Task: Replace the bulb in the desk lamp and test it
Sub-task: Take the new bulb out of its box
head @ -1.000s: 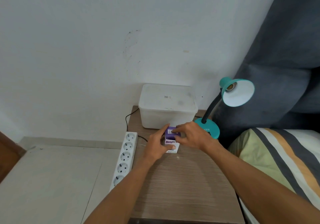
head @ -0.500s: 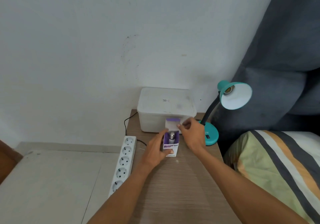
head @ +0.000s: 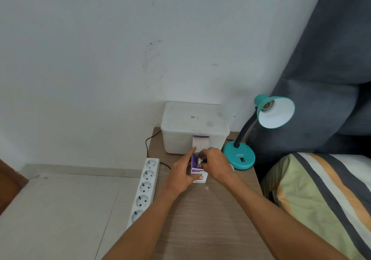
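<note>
The flap of the bulb box [head: 197, 171] on the desk [head: 210, 215] is now up, and the right hand [head: 215, 165] has gone from the flap to pinching the bulb [head: 199, 160] by its metal base. The left hand [head: 183, 174] stays clamped round the box. The lamp [head: 267, 115] socket is empty, so fitting should come next.

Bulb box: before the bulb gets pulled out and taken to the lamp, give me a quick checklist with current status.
1. Bulb box flap open: ok, it stands up against the white container.
2. Box steadied: ok, left hand holds it on the table.
3. Bulb gripped: ok, right hand fingers pinch its metal base.
4. Lamp socket empty: ok.
5. Lamp plugged into the power strip: cannot tell.
6. Lamp switch off: cannot tell.
</note>
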